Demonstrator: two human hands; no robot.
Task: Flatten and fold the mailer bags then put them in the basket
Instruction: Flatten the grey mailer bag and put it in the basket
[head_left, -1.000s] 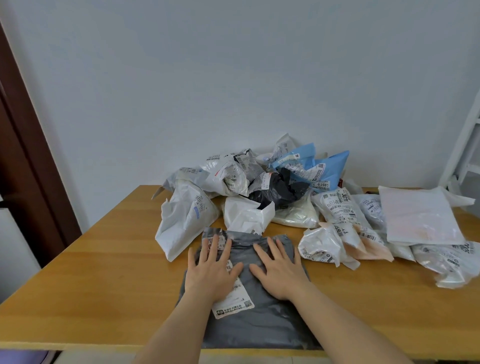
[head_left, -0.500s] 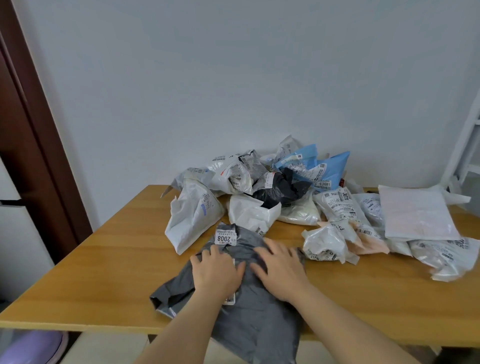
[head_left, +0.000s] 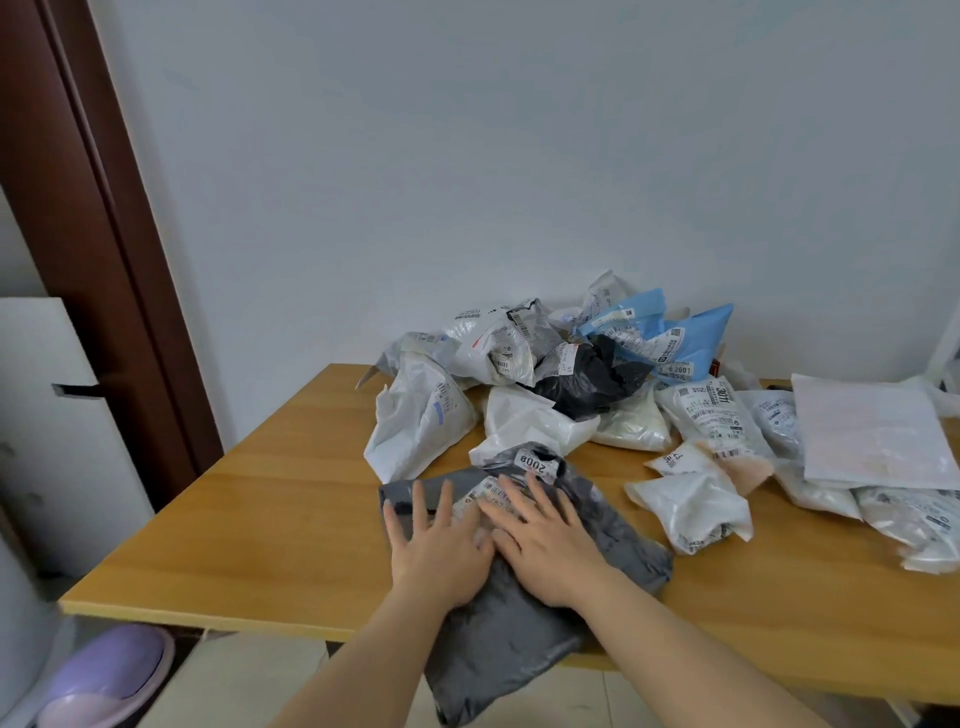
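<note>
A wooden table (head_left: 270, 525) carries a grey mailer bag (head_left: 613, 535) and perhaps a dozen crumpled mailers (head_left: 524, 358).

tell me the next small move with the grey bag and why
Probably sweep both palms outward to press it flat before folding. The left hand and right hand lie open side by side on the grey bag, which looks wrinkled, sits askew and hangs over the near edge of the table. Sliding it back onto the table first would likely help.

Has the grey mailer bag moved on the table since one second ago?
Yes. The grey mailer bag has turned: its labelled end now points toward the white bag, and its near end hangs over the table edge.
</note>
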